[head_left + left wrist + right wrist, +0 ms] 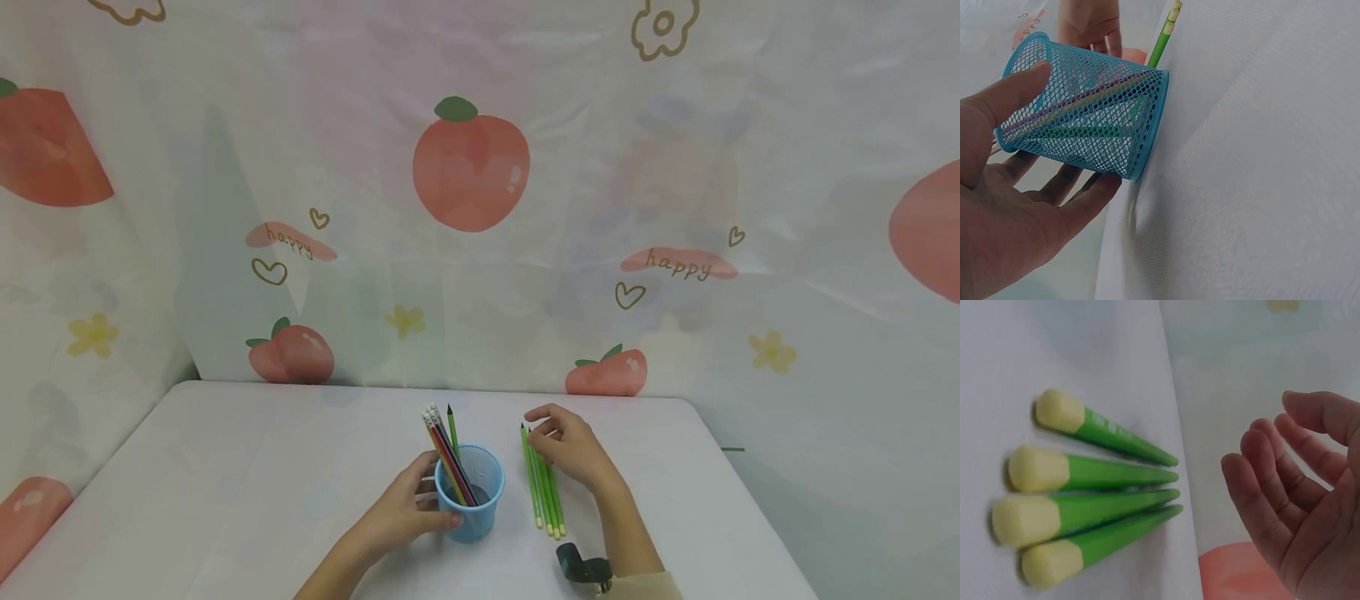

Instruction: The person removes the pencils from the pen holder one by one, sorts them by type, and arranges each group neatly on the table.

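A light-blue mesh pencil cup (pixel 476 523) stands upright on the table. My left hand (pixel 397 515) holds it from the left, thumb on the near side and fingers round the far side, as the left wrist view also shows. Inside lean a bundle of striped pencils (pixel 450 467) with white erasers up and one green pencil (pixel 453 429) with its dark tip up. Right of the cup lie several green pencils (pixel 1116 475) with pale-yellow erasers towards me. Over their tip ends hovers my right hand (pixel 572 446), fingers loosely bent and nothing between them in the right wrist view.
The white-covered table (pixel 300 467) runs back to a hanging cloth (pixel 480 283) printed with peaches, flowers and the word happy. A black angular device (pixel 581 567) sits at my right wrist, near the sleeve (pixel 645 587).
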Tool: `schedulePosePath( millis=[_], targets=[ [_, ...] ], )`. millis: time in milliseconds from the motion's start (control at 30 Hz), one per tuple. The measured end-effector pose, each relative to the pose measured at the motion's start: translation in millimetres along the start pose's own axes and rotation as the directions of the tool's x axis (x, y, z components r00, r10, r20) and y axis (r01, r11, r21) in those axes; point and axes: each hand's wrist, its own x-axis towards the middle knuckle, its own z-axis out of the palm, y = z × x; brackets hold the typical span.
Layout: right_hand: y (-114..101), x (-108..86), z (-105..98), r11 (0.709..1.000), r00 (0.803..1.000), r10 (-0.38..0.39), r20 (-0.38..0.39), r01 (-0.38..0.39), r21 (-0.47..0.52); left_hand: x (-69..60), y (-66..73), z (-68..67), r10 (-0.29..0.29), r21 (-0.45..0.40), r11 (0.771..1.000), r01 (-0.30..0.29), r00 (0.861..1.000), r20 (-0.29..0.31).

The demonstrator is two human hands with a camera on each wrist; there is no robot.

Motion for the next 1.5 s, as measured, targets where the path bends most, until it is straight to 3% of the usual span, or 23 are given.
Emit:
schedulePosePath(
  millis=[200, 567, 867, 1233, 1500],
  targets=[
    [-23, -5.2, 10, 0.980, 0.990, -0.130, 0.058, 0.119, 0.158, 0.1, 1.4, 0.9, -0.010, 0.005, 1.000, 0.010, 1.000, -0.010],
    [-45, -12.2, 40, 0.949, 0.962, -0.265, 0.066, 0.248, 0.197, -0.4, 2.2, 0.4, -0.002, 0.016, 1.000, 0.002, 1.000, -0.012],
    [-50, -14.6, 60, 0.938, 0.967, -0.254, 0.005, 0.244, 0.247, 1.6, 0.5, -0.1, 0.008, 0.012, 1.000, -0.007, 1.000, -0.005],
    [-49, -15.9, 63, 0.932, 0.934, -0.325, 0.149, 0.290, 0.217, 2.9, -0.8, -0.8, 0.005, 0.024, 1.000, -0.005, 1.000, -0.001],
    [-51, -17.0, 65, 0.939, 0.947, -0.298, 0.116, 0.270, 0.211, 2.1, -1.7, -0.1, 0.001, 0.028, 1.000, -0.001, 1.000, -0.004]
  ],
)
